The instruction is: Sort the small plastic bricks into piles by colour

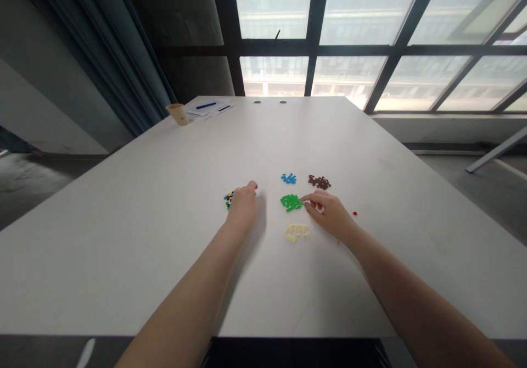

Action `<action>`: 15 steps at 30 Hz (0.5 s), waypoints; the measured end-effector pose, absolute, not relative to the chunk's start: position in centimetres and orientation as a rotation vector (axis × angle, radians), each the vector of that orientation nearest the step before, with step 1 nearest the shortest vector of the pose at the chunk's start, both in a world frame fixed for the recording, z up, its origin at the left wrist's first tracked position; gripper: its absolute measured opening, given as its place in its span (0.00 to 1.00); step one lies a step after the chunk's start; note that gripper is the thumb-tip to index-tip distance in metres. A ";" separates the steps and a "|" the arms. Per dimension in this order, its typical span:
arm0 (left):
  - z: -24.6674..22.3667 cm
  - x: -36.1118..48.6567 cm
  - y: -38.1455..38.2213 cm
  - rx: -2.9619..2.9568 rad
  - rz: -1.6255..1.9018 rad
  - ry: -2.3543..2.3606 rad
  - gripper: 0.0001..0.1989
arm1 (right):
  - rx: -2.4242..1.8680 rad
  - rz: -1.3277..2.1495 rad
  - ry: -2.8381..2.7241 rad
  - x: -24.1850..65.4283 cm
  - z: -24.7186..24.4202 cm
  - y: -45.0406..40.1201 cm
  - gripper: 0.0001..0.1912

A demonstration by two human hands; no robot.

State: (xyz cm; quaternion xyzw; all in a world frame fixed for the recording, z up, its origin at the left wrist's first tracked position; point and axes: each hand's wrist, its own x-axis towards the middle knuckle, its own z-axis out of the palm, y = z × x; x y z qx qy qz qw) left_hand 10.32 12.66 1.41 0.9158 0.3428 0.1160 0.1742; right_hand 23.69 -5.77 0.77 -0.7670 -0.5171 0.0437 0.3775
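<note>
Person standing at a white worktop (123, 236), both forearms reaching forward. Left hand (242, 207) is curled, knuckles up, just beside a small mixed heap of bricks (229, 199); the fingers (252, 185) look closed, though whether they hold anything cannot be told. Right hand (329, 214) rests by the green bricks (291, 202), with the index fingertip at the edge of that pile. The other fingers are half closed around something small and pale, too hidden to identify.

Sorted piles lie between the hands: blue bricks (289, 178) and brown bricks (319, 182) beyond the green, pale yellow bricks (296, 232) nearer the person. One red brick (354, 213) sits apart, right of the right hand. At the far end: a paper cup (178, 113), papers (208, 108), a blue pen (206, 105).
</note>
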 end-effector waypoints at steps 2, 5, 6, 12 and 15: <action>1.5 10.2 12.8 2.621 0.256 1.053 0.19 | -1.948 0.116 -1.333 23.6 0.6 -5.8 0.10; 1.7 10.1 13.1 2.619 0.285 1.074 0.18 | -1.939 0.121 -1.344 23.7 0.4 -5.8 0.10; 1.7 10.2 13.0 2.579 0.345 1.044 0.17 | -1.935 0.122 -1.347 23.8 0.3 -5.8 0.10; 2.1 11.1 9.8 1.707 0.424 0.533 0.11 | -1.836 0.042 -1.355 23.1 1.3 -5.9 0.09; 2.3 11.4 7.8 1.293 0.304 0.404 0.16 | -1.724 -0.039 -1.382 22.4 2.0 -6.0 0.08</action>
